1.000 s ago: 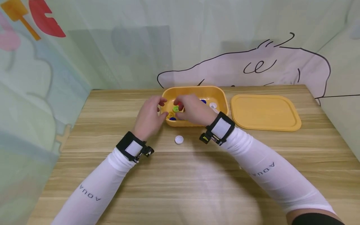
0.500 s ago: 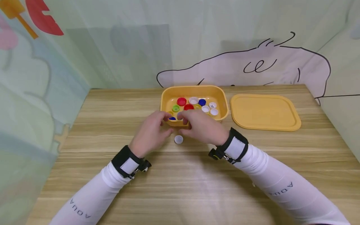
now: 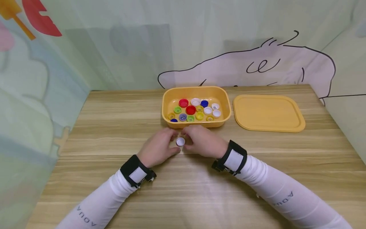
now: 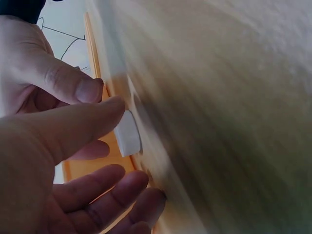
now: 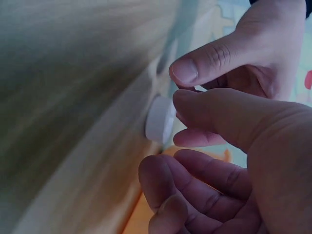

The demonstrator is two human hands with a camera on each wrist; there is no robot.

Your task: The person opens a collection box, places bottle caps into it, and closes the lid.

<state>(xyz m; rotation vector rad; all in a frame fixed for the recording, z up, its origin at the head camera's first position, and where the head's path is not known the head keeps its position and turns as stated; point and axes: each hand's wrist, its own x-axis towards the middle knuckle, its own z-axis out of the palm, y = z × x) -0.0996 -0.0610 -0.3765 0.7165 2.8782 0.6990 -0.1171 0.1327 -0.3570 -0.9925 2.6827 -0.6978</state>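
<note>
A small white bottle cap (image 3: pixel 180 142) lies on the table just in front of the orange box (image 3: pixel 197 125). My left hand (image 3: pixel 158 147) is at its left, thumb and fingers spread apart. From the other side my right hand (image 3: pixel 206 142) comes close, with its thumb and fingertips near the cap. In the left wrist view the cap (image 4: pixel 128 134) shows beyond my thumb, between the two hands. The right wrist view has the cap (image 5: pixel 160 119) beside the thumb tip; whether they touch, I cannot tell. Neither hand grips anything.
Inside the box lie several bottle caps, among them a red cap (image 3: pixel 190 110), a blue cap (image 3: pixel 204 103) and a green cap (image 3: pixel 177 110). To its right a flat orange lid (image 3: pixel 268 113) lies on the wooden table (image 3: pixel 200 197). Behind stands a printed curtain (image 3: pixel 120 57).
Both hands have come back out of the box area toward me and now stand on either side of the white cap. The caps in the box are uncovered.
</note>
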